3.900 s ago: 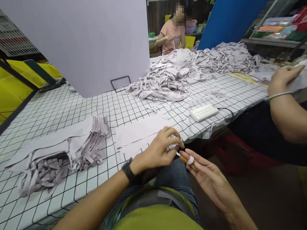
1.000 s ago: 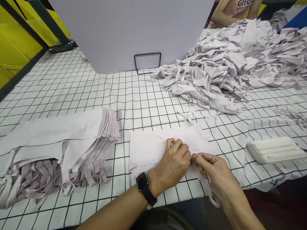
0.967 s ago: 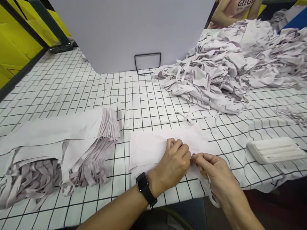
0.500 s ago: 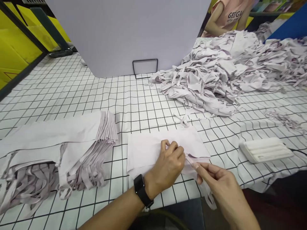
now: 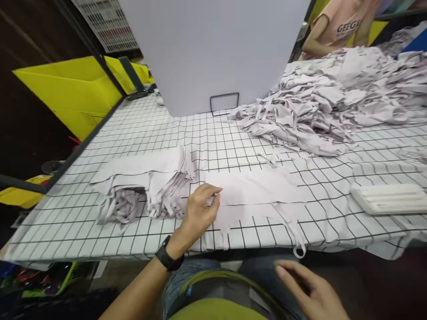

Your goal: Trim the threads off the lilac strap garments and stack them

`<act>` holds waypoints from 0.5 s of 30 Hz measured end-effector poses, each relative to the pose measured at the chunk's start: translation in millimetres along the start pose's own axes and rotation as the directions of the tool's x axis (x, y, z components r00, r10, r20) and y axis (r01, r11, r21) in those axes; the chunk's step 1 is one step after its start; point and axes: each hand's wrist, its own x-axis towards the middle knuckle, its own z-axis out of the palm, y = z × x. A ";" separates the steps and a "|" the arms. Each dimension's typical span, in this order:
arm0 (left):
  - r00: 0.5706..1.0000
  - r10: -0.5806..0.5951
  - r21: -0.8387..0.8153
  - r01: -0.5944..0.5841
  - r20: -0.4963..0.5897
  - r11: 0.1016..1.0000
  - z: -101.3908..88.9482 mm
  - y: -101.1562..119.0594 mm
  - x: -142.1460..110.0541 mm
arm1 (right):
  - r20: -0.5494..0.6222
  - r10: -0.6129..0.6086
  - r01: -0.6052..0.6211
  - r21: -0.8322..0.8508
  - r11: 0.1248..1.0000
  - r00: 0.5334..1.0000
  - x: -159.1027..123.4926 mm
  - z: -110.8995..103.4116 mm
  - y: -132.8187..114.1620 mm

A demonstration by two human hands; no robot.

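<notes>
Pale cloth piece (image 5: 256,186): lies flat on the grid-patterned table cover (image 5: 120,240), near edge, middle of my view. A dark line runs along it from left to right. One strap (image 5: 292,229) extends from its right part to the table's near edge and ends in a loop; a shorter strap (image 5: 225,240) shows at its near left side. A small white strip (image 5: 268,161) lies at its far side.

Left hand (image 5: 200,209): above the cloth's left end, thumb and index fingertips meeting. I cannot tell whether anything thin is pinched between them. Black watch (image 5: 168,255) on that wrist.

Right hand (image 5: 310,284): off the table, on the near side and to the right. Thumb close to the index finger; contact between them I cannot confirm. Other fingers mostly hidden.

Left of the cloth: layered stack of similar pale pieces (image 5: 143,166), straps bunched at its near side. Right: white ridged block (image 5: 390,198), well apart from the cloth.

Far right: large crumpled heap of pale fabric (image 5: 320,100); behind it, a person in a pink top (image 5: 347,26). Far middle: upright pale board (image 5: 216,49) with a black wire frame (image 5: 212,104) at its foot. Far left, beyond the table edge: yellow container (image 5: 76,86).
</notes>
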 end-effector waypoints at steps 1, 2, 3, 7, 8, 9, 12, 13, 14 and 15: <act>0.999 -0.032 0.003 0.032 -0.025 0.999 -7.9 -0.6 -7.1 | 0.028 -0.062 0.061 0.036 0.997 0.998 8.4 20.4 -2.6; 0.998 -0.047 0.006 0.048 -0.040 0.999 -13.8 -0.1 -14.4 | 0.072 -0.118 0.114 0.059 0.992 0.990 17.4 40.9 -6.6; 0.998 -0.049 0.007 0.049 -0.046 0.999 -17.5 1.2 -21.7 | 0.128 -0.155 0.146 0.075 0.986 0.980 26.2 60.1 -11.4; 0.997 0.067 -0.003 -0.067 0.041 0.998 -15.3 9.6 -47.2 | 0.242 -0.247 0.223 0.124 0.967 0.938 47.1 108.1 -29.6; 0.989 0.107 0.006 -0.108 0.098 0.994 -12.4 11.5 -51.7 | 0.256 -0.271 0.245 0.132 0.961 0.928 46.8 111.3 -33.3; 0.977 0.139 0.026 -0.145 0.160 0.989 -9.4 13.1 -55.2 | 0.273 -0.295 0.266 0.140 0.954 0.916 44.2 111.1 -36.8; 0.941 0.161 0.146 -0.211 0.296 0.966 -2.0 14.6 -61.0 | 0.319 -0.370 0.348 0.125 0.929 0.873 26.4 95.9 -46.0; 0.938 0.150 0.186 -0.216 0.313 0.959 -0.3 14.1 -62.0 | 0.325 -0.396 0.389 0.091 0.917 0.859 18.4 88.1 -48.1; 0.937 0.142 0.213 -0.217 0.320 0.953 1.1 13.1 -62.8 | 0.317 -0.429 0.439 0.044 0.898 0.846 10.2 79.9 -49.3; 0.938 0.138 0.226 -0.217 0.319 0.950 2.2 11.9 -63.4 | 0.297 -0.472 0.497 -0.011 0.868 0.830 2.0 71.7 -49.6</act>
